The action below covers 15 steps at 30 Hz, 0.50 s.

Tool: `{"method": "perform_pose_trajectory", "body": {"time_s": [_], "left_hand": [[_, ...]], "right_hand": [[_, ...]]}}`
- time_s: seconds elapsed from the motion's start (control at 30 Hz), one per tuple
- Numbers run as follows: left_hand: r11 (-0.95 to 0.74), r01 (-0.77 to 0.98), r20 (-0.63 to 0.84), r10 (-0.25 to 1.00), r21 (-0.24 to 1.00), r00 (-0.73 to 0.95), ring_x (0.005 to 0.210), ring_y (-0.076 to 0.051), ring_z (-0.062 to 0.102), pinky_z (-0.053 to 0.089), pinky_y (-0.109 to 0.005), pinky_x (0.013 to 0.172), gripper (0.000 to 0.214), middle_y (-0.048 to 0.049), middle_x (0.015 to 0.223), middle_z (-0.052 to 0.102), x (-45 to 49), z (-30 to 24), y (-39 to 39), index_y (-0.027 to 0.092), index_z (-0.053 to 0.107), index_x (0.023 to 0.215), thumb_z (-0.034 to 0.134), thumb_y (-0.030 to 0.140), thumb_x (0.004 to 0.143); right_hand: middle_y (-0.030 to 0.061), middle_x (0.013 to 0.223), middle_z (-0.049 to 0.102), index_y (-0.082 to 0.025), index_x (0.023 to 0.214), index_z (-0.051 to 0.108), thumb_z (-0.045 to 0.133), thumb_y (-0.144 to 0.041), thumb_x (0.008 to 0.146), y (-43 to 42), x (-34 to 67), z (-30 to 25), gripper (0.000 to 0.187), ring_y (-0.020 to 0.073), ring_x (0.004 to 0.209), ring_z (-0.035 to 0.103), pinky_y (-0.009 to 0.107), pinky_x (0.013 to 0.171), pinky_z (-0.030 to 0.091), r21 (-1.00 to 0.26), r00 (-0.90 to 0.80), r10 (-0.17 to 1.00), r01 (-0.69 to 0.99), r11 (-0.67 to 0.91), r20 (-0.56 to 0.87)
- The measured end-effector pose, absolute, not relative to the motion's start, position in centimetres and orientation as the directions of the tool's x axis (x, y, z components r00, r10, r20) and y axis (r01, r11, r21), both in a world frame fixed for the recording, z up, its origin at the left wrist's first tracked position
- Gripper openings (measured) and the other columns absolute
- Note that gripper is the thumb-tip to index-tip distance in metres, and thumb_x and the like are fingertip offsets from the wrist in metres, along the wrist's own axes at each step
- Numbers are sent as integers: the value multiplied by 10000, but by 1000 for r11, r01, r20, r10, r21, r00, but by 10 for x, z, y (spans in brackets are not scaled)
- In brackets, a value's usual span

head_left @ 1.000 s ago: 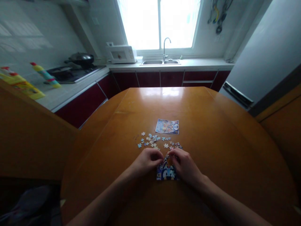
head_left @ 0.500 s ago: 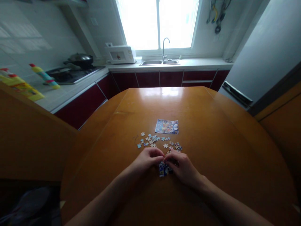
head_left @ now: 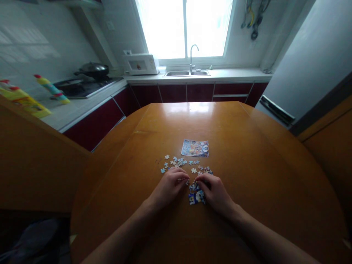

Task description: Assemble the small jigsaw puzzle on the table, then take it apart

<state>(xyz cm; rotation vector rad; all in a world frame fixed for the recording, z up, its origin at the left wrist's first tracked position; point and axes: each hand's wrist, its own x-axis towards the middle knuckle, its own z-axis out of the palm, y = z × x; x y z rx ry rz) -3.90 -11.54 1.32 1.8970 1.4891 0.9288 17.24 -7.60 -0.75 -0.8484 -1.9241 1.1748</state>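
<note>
My left hand [head_left: 169, 186] and my right hand [head_left: 214, 190] rest on the wooden table [head_left: 247, 176], fingertips almost meeting. Between them lies a small joined clump of blue and white puzzle pieces [head_left: 196, 196]. My left fingers are pinched on a small piece at its upper left. My right fingers curl over the clump's right side and touch it. Several loose puzzle pieces [head_left: 180, 163] are scattered just beyond my hands. A colourful picture card [head_left: 195, 148] lies flat behind them.
Dark red cabinets and a pale counter run behind the table, with a sink and tap [head_left: 189, 69], a white microwave [head_left: 141, 63], a wok on a hob [head_left: 93, 69] and yellow bottles [head_left: 24, 102] at left. A grey fridge [head_left: 302, 73] stands at right.
The joined blue puzzle section has shrunk from a wider block to a small broken clump. Both hands have shifted slightly away from me, toward the loose pieces.
</note>
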Motion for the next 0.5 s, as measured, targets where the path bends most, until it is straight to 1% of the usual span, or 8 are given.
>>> {"method": "perform_pose_trajectory", "body": {"time_s": [0.07,0.1,0.17,0.27,0.33,0.4,0.5], "left_hand": [[-240,597,197,971,765,138,974,-215,618,472,-360,904,136,-65,991,717,-36,16,-117,200,742,1000,660,225,894],[-223,568,172,975,792,143,966,-215,626,479,-354,891,172,-63,991,723,-34,16,-118,199,736,1031,699,236,868],[-154,484,92,984,861,151,891,-201,650,502,-315,806,219,-61,961,733,-29,15,-120,181,731,1045,735,235,833],[-55,402,13,994,914,106,783,-179,656,495,-270,700,179,-61,892,743,-23,12,-122,152,741,996,721,224,833],[-38,404,13,998,914,65,750,-172,647,480,-259,671,147,-59,851,740,-22,11,-123,147,753,949,716,234,835],[-56,420,39,998,906,48,734,-167,637,470,-254,659,133,-57,820,731,-22,12,-122,151,764,907,706,255,847],[-96,433,86,995,896,43,728,-164,630,471,-255,665,158,-56,792,715,-24,15,-120,165,780,902,682,285,871]], "right_hand": [[27,878,718,-204,922,699,583,-173,918,-76,172,-6,120,181,809,658,292,753,498,-938,-508,836,139,318,208],[27,874,722,-203,920,701,589,-178,914,-77,171,-4,115,181,804,661,290,747,501,-947,-503,842,124,297,198],[27,858,725,-199,907,705,603,-190,905,-78,169,-2,102,181,792,664,287,735,505,-956,-497,846,100,275,191],[33,856,731,-192,918,710,614,-199,896,-80,168,0,99,182,787,668,287,733,507,-958,-478,858,101,267,189],[38,866,735,-189,925,715,611,-197,895,-80,167,0,109,186,798,670,292,742,507,-956,-473,862,122,268,182],[39,858,734,-189,903,720,609,-195,894,-80,167,-1,112,188,799,667,295,743,503,-950,-474,861,140,280,184],[39,838,733,-189,866,718,609,-206,895,-79,168,-2,114,191,789,666,296,736,499,-944,-439,878,164,286,190]]}}
